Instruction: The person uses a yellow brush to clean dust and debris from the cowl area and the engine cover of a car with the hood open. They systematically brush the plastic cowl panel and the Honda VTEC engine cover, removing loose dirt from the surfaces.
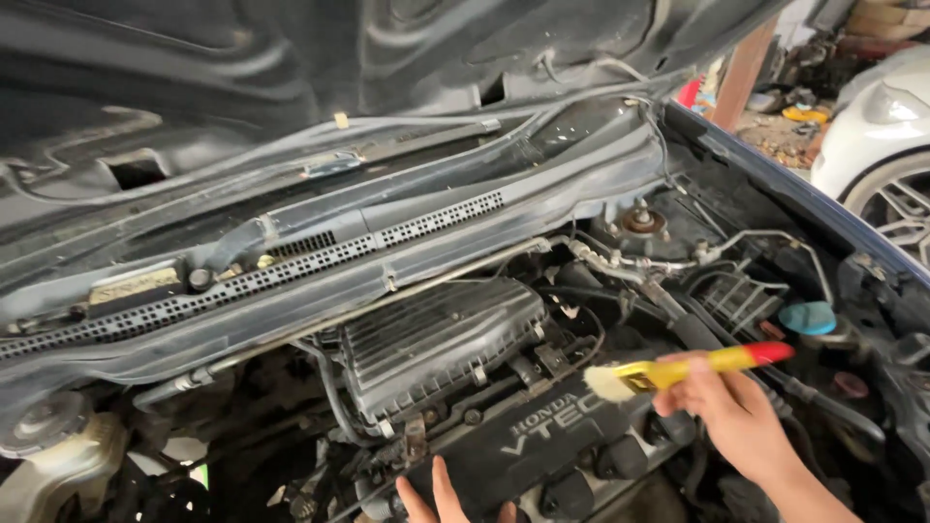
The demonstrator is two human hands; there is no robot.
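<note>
1. Hood [242,58] stands raised overhead, exposing the engine bay.
2. Engine cover [552,441] lies below the black air box [436,339].
3. Right hand [731,407] is closed around a brush [678,370] by its yellow handle, bristles meeting the cover's upper edge.
4. Left hand [441,499], fingers spread, rests flat against the cover's near edge.

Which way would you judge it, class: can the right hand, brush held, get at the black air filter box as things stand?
Probably yes: the right hand holds the brush above the engine cover, and nothing stands between its bristles and the air filter box.
</note>
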